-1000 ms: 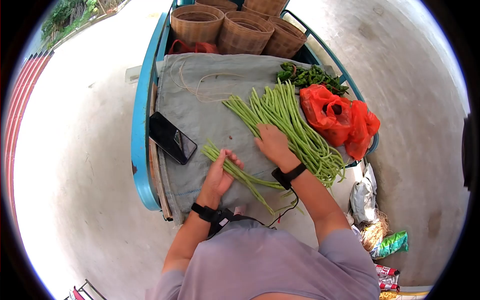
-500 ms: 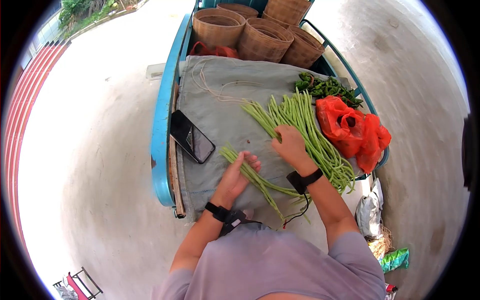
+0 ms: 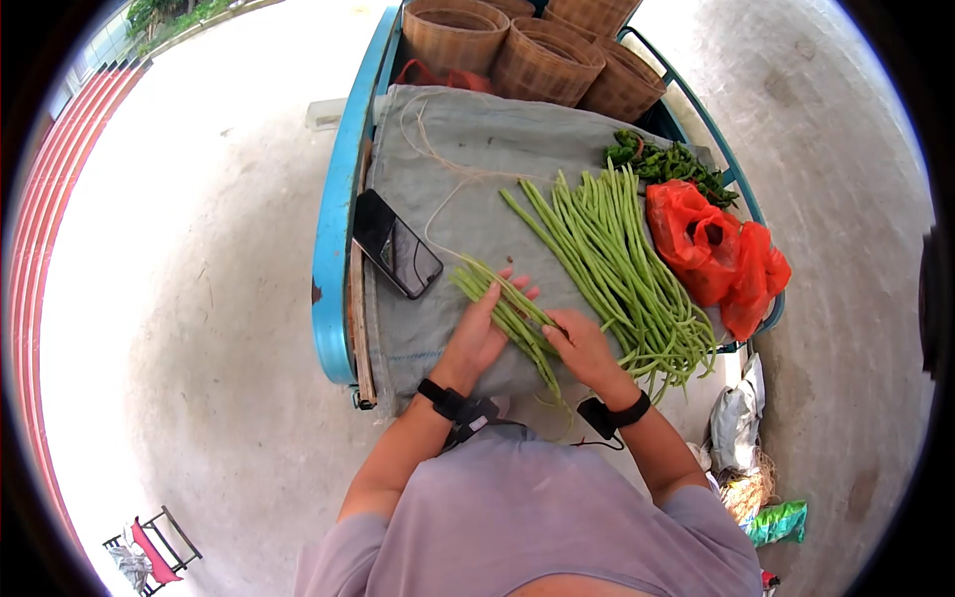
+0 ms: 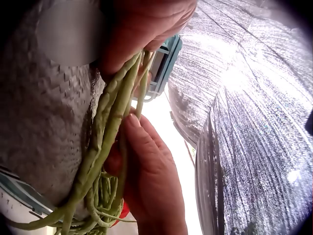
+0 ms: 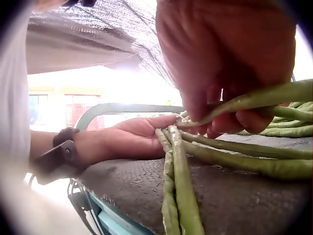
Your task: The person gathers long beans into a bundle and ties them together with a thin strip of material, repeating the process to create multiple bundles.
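A small bunch of long green beans (image 3: 517, 320) lies across the left hand (image 3: 482, 333), whose thumb holds it near the upper ends. Close by on its right, the right hand (image 3: 582, 346) pinches a bean. The left wrist view has the left hand (image 4: 151, 29) above the right hand (image 4: 155, 181), beans (image 4: 115, 117) running between them. In the right wrist view, the right hand's (image 5: 225, 58) fingertips are around a bean (image 5: 254, 100) beside the left hand (image 5: 134, 139). One pale string (image 3: 430, 224) reaches the bunch's upper end.
A larger pile of beans (image 3: 617, 259) lies right of the hands on grey cloth (image 3: 448, 129). Dark green peppers (image 3: 676, 167) and a red bag (image 3: 706, 249) are farther right, a phone (image 3: 396, 244) left. Woven baskets (image 3: 547, 60) stand behind; a blue rail (image 3: 338, 229) edges the cart.
The right hand has come from the larger pile to the small bunch, bringing a bean. A string that lay farther back now runs to the bunch. The head view has shifted.
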Motion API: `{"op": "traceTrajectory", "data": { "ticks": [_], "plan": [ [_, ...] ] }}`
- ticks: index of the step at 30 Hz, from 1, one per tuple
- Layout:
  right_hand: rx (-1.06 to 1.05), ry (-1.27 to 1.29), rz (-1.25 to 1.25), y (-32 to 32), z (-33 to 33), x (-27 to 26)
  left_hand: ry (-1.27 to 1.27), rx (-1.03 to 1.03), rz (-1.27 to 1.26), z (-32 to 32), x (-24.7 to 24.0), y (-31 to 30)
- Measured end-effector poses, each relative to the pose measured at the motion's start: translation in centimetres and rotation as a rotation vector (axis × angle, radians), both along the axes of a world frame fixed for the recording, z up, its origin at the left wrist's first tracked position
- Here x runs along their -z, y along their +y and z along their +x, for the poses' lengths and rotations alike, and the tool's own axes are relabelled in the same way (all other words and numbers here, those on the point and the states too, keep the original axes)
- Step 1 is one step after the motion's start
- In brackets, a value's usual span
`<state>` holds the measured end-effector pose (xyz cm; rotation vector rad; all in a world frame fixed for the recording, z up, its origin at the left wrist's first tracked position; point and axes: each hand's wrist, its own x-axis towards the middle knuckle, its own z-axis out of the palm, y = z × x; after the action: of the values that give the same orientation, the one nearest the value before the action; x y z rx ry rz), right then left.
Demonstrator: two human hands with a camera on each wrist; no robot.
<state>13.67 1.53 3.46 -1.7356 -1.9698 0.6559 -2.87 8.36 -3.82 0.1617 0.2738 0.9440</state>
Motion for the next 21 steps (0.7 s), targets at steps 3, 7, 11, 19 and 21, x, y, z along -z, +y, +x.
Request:
{"op": "traceTrajectory", "data": {
  "ticks": [3,7,11,19,21],
  "plan": [
    [-0.005,-0.043,-0.035,-0.5,-0.2,-0.1,0.03,0.007,-0.014,0.1,0.2,0.0],
    [0.008,-0.019,-0.055,-1.1,-0.5,-0.4,0.016,0.016,-0.007,0.0,0.7,-0.1],
    [-0.001,-0.035,-0.065,-1.2,-0.6,-0.8,0.037,0.021,-0.019,-0.1,0.3,-0.1],
    [0.065,-0.136,0.023,0.0,-1.7,-0.9,-0.012,0.042,0.019,0.0,0.2,0.0],
    [0.025,-0.155,0.031,0.4,-1.6,-0.5,-0.02,0.039,0.016,0.0,0.2,0.0]
  ]
}}
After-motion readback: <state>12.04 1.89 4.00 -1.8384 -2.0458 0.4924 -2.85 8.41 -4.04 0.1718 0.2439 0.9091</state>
